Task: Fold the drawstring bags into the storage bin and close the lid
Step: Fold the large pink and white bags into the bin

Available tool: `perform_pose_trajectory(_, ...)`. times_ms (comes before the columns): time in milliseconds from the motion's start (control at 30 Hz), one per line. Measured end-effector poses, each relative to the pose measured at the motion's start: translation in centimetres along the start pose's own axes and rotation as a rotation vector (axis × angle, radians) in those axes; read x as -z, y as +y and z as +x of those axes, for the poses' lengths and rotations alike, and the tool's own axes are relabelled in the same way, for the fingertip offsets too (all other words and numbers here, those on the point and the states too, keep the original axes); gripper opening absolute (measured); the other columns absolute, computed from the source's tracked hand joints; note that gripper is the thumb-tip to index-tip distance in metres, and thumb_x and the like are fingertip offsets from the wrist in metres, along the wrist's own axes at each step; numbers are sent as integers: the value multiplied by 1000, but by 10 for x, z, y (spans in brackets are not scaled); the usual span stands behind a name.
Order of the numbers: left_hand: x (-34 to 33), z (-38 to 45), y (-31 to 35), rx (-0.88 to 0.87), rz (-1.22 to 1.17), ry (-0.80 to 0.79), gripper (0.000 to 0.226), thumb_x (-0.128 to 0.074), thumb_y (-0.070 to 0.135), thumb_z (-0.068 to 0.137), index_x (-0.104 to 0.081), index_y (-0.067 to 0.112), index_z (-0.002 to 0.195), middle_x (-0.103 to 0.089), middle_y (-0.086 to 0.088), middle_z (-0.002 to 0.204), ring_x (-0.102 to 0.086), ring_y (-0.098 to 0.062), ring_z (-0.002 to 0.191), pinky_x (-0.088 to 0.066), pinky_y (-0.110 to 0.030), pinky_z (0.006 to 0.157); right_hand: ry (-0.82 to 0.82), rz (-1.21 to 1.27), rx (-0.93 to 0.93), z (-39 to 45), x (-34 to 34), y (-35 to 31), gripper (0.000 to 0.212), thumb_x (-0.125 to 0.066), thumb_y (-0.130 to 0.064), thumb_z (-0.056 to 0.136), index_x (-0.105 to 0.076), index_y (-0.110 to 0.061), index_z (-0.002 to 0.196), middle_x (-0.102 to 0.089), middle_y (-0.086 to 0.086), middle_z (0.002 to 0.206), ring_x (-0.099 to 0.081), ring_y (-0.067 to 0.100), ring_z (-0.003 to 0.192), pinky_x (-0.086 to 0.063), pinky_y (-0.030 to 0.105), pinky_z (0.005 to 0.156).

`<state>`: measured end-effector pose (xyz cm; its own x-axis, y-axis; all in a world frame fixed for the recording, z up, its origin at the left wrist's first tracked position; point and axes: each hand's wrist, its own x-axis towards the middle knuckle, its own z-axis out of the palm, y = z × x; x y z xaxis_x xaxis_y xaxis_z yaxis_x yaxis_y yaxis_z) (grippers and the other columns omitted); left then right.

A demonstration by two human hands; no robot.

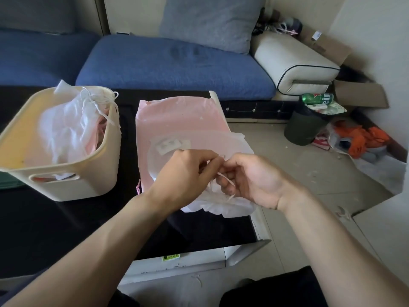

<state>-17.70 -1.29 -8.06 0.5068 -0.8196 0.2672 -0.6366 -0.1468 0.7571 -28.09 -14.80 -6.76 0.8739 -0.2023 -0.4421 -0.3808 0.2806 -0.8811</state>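
On the dark table (66, 229), right of the cream storage bin (66, 185), a white drawstring bag (221, 204) lies on a pink bag (177, 116). Left hand (186, 173) and right hand (250, 180) both pinch its drawstring (228, 180). Risk: the cord may tangle, and bags already heaped in the bin may obstruct the lid, which is not seen.

A blue sofa (172, 65) with a grey cushion (210, 21) stands behind the black desk (44, 229), and a dark bin (306, 127) (green can (316, 99) on top) stands near cardboard boxes (363, 95).
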Motion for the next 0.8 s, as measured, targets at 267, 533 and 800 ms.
perform_pose_trajectory(267,8,-1,4,-98,134,-122,24,-52,27,101,-75,22,96,-70,11,78,-58,-7,69,-47,-24,69,316,-251,74,4,-8,5,40,-52,-34,104,-72,-8,81,-63,3,63,-45,10,41,-35,20,41)
perform_pose_trajectory(533,21,-3,4,-135,177,-84,25,-72,34,82,-65,25,104,-44,13,63,-51,-2,67,-40,-16,61,432,-128,104,3,-6,3,35,-55,-27,104,-68,-9,77,-61,-1,62,-49,13,40,-27,19,36)
perform_pose_trajectory(800,11,-8,9,-164,205,25,24,-72,19,84,-71,26,107,-50,11,60,-54,0,62,-39,-11,60,369,-169,134,2,2,0,33,-57,-25,103,-71,-4,82,-59,5,71,-48,10,41,-35,19,40)
